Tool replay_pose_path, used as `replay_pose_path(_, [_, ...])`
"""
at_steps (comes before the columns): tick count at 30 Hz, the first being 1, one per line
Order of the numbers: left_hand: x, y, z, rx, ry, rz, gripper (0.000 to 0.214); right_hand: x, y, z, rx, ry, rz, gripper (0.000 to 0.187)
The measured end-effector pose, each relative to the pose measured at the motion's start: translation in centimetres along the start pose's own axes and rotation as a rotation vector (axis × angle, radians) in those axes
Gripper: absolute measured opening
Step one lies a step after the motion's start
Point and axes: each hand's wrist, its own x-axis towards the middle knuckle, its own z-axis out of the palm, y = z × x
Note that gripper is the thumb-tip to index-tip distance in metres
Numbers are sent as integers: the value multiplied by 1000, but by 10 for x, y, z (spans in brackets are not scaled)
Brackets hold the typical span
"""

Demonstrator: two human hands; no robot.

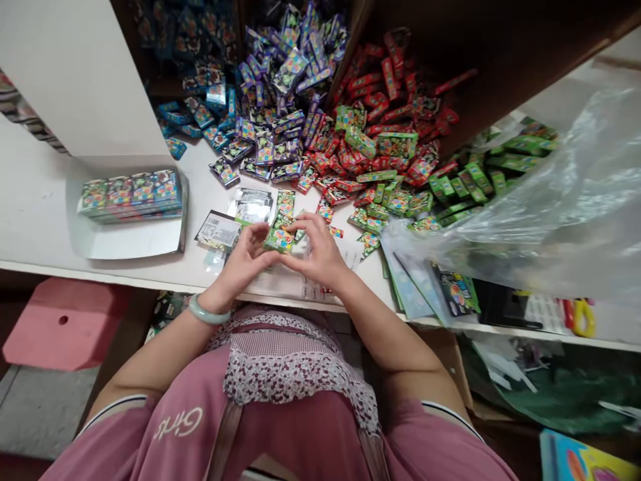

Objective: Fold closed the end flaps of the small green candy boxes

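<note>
Between my two hands, over the front of the white table [370,270], is a small green printed box [279,237]. My left hand [248,257] grips its left and lower side, thumb along the near edge. On the other side, my right hand [316,250] has its thumb at the near edge and curled fingers at the upper right. Another green box [286,202] lies just beyond. Left of my hands is a card with a barcode [219,228], beside a stack of silvery packets [251,204]. Sheets of labels [273,284] lie under my wrists.
Heaps of blue boxes [200,110], purple boxes [273,133], red boxes [390,87] and green boxes [465,184] fill the back. An open white display carton [127,242] holding several boxes stands at left. Clear plastic [541,200] drapes the right, near yellow-handled scissors [583,317].
</note>
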Motion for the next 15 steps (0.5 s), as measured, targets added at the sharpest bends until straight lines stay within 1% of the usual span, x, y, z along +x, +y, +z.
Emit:
replay_pose_path(2, [-2,1,-12,84,21,57,78,6,-1,0,243,-193,141,47])
replay_pose_path(3, [-3,2,-18,118,0,75,79,10,-1,-1,369,-305,226,48])
replay_pose_path(4, [-4,4,-22,135,-28,83,76,14,-1,-2,483,-410,312,52])
replay_pose_path(6, [-5,7,-26,119,-65,84,63,21,-1,-3,640,-563,459,61])
replay_pose_path(9, [-4,9,-23,29,-27,45,47,28,-2,1,712,-685,592,75])
replay_pose_path(11, [-2,8,-21,-17,-1,-8,39,31,-1,6,647,-703,636,84])
replay_pose_path(12, [-2,8,-20,-30,6,-34,35,31,-1,7,578,-674,634,87])
replay_pose_path(13, [-1,7,-20,-38,19,-56,33,30,-1,8,487,-604,600,90])
replay_pose_path(14, [0,6,-21,-40,41,-75,31,29,-1,8,379,-501,524,90])
replay_pose_path(15, [0,6,-21,-39,70,-92,29,28,-2,8,259,-386,409,89])
